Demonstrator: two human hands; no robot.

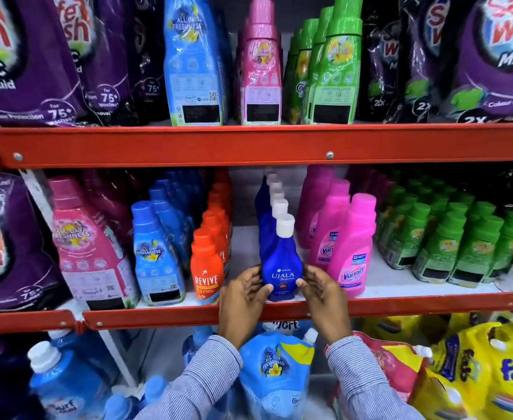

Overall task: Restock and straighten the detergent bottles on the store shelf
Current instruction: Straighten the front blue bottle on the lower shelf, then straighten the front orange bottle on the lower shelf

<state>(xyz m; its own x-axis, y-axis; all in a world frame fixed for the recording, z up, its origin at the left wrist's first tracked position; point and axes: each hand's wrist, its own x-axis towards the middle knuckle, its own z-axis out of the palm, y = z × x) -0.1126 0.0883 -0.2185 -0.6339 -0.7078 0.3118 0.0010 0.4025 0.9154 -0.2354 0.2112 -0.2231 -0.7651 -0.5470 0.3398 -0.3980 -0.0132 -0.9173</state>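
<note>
A dark blue Ujala bottle (282, 268) with a white cap stands upright at the front edge of the middle shelf (400, 304), heading a row of like bottles running back. My left hand (244, 298) touches its left side, thumb on the label. On the bottle's right side rests my right hand (324, 295), thumb against the lower label. Both hands cup the bottle from below the shelf lip. Orange Revive bottles (206, 268) stand just left, pink Vanish bottles (353, 253) just right.
Light blue (155, 253) and pink softener bottles (85, 247) fill the shelf's left, green bottles (455, 247) its right. The upper shelf (249, 144) holds purple pouches and tall blue, pink, green bottles. Below are blue refill pouches (274, 374) and yellow pouches (488, 368).
</note>
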